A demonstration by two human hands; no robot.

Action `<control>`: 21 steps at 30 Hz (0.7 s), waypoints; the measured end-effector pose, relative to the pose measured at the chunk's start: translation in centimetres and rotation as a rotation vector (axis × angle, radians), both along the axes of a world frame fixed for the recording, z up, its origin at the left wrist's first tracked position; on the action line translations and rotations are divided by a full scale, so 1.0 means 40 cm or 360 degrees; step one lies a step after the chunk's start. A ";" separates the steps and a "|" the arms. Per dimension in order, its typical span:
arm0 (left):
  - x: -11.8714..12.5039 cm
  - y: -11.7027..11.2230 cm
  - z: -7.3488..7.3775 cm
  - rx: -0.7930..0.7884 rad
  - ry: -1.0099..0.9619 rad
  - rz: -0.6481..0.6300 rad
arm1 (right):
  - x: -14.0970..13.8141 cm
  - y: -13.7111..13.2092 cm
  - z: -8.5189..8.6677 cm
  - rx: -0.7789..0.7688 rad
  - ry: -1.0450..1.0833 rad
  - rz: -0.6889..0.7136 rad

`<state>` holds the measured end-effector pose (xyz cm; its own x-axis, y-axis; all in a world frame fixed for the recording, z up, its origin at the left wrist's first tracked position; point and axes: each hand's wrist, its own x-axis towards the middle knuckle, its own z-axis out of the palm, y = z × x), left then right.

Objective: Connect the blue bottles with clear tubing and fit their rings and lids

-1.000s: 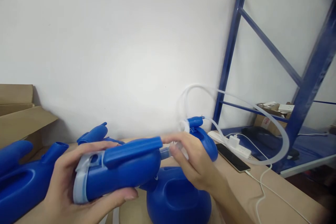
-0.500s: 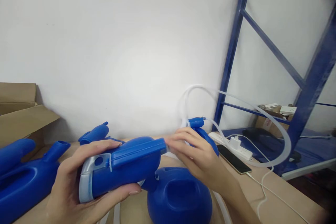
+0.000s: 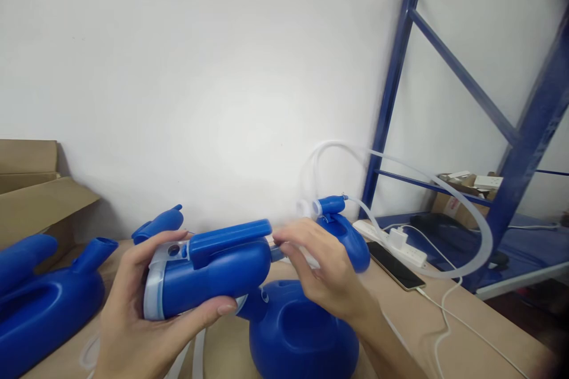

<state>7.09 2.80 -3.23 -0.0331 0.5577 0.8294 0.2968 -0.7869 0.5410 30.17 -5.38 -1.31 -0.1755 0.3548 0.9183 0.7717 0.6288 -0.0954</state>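
Observation:
My left hand (image 3: 133, 302) is wrapped around a blue urinal head (image 3: 216, 284), a rounded plastic cup with a translucent whitish rim (image 3: 154, 287) at its wide end. A long blue bar (image 3: 231, 240) runs along its upper side, its right end standing off the body. At the narrow right end, my right hand (image 3: 322, 260) pinches a short greyish nozzle (image 3: 277, 253) between thumb and fingers; the fingertips partly cover it. Just below and behind stands a blue urinal bottle (image 3: 306, 331) with a moulded handle, its neck pointing up and left.
Left, another blue bottle (image 3: 48, 314) stands before an open cardboard box (image 3: 48, 201). A further blue bottle (image 3: 351, 243) with a coiled clear tube (image 3: 482, 237) sits at the back right, near a phone (image 3: 395, 265) and a power strip (image 3: 411, 256). A blue metal rack (image 3: 395, 71) rises at right.
The urinal head has turned in my left hand, so the bar now sits higher and the nozzle shows. My right hand's fingers went from outstretched to pinching the nozzle.

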 end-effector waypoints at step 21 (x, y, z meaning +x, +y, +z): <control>0.009 0.007 -0.009 -0.0199 0.0005 -0.0055 | 0.012 0.014 0.008 -0.0372 0.0392 -0.0002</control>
<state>7.45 3.10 -3.60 -0.0096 0.6573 0.7536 0.2725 -0.7233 0.6344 30.67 -4.82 -0.99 0.0422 0.5610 0.8268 0.7085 0.5667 -0.4207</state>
